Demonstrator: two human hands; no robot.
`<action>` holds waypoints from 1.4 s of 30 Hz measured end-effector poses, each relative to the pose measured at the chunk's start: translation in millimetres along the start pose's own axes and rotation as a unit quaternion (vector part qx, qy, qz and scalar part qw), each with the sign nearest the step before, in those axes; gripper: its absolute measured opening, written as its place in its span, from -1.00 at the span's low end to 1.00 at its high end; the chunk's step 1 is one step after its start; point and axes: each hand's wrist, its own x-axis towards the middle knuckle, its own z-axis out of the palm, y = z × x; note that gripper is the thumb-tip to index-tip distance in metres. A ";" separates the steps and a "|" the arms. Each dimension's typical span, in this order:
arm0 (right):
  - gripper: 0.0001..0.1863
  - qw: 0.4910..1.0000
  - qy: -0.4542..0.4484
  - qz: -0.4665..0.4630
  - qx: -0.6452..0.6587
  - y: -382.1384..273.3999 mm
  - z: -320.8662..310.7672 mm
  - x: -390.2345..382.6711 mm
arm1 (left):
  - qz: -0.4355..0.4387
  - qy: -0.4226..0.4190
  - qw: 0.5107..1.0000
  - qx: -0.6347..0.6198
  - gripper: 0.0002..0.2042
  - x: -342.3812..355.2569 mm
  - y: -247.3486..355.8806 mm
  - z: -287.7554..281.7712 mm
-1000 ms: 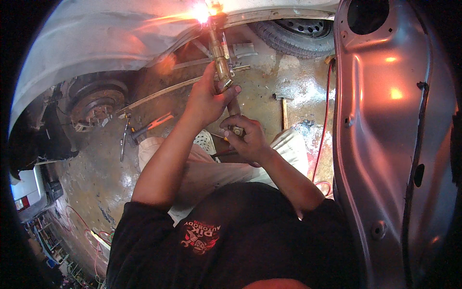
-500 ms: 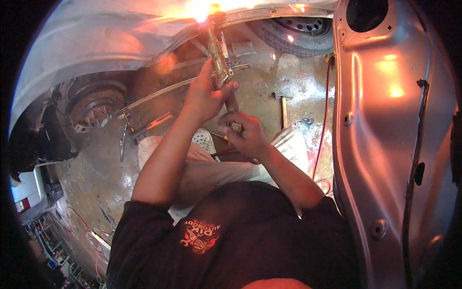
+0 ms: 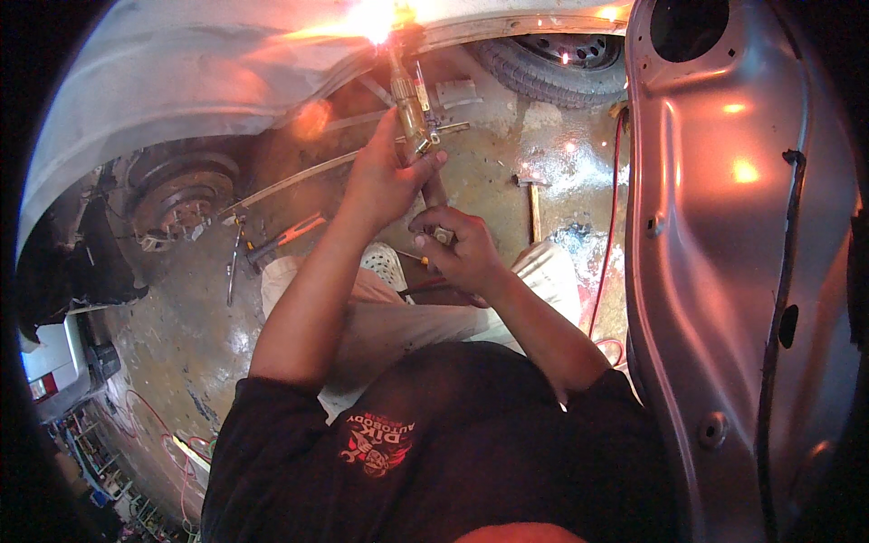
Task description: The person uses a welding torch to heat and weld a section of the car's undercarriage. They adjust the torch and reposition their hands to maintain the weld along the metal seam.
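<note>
A brass torch (image 3: 408, 100) burns against the lower edge of a pale car panel (image 3: 181, 77), held out in front of a seated worker in a dark shirt (image 3: 507, 425). Its long axis runs away from the body, near end low between the hands, far end high and leaning slightly to the left; the tip points up at the panel, where white glare (image 3: 376, 23) hides the exact point of contact.

The left hand (image 3: 389, 176) has its fingers closed about the barrel, one laid forward along it. The right hand (image 3: 463, 251), nearer the body, curls its fingers around a brass fitting (image 3: 443, 235); whether that joins the torch cannot be told behind the knuckles.

On the floor (image 3: 498, 163) below lie a hammer (image 3: 534, 213), to the right of the hands, and an orange-handled tool (image 3: 285, 237) beside a slim metal tool (image 3: 233, 262), to the left. A tire (image 3: 552, 77) shows beyond the torch on the right, a rusty hub (image 3: 186, 204) to the left. A red hose (image 3: 609, 226) trails near a large metal panel (image 3: 715, 226) at right.
</note>
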 end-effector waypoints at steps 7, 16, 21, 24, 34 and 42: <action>-0.80 1.000 0.000 0.005 -0.008 -5.0 0.8 -2.5 | -0.015 -0.014 1.000 -0.003 -0.29 -0.8 3.2 -2.3; -0.80 1.000 0.002 -0.010 -0.014 -5.4 1.1 -1.8 | -0.021 -0.022 1.000 -0.002 -0.30 -0.9 1.2 -3.4; -0.78 1.000 -0.005 -0.005 -0.013 -8.5 0.8 -1.1 | 0.010 0.002 1.000 0.005 -0.33 -1.1 -1.3 -1.3; -0.78 1.000 -0.006 -0.001 -0.015 -4.8 0.4 -0.3 | 0.031 0.011 0.999 0.008 -0.33 0.5 -6.0 1.0; -0.82 1.000 0.004 -0.004 0.005 -4.2 2.4 2.4 | -0.028 -0.008 1.000 0.003 -0.33 0.8 1.2 -2.4; -0.84 0.999 0.008 -0.031 -0.005 -4.2 1.8 5.6 | 0.005 0.012 1.000 0.003 -0.32 3.9 -3.0 -2.2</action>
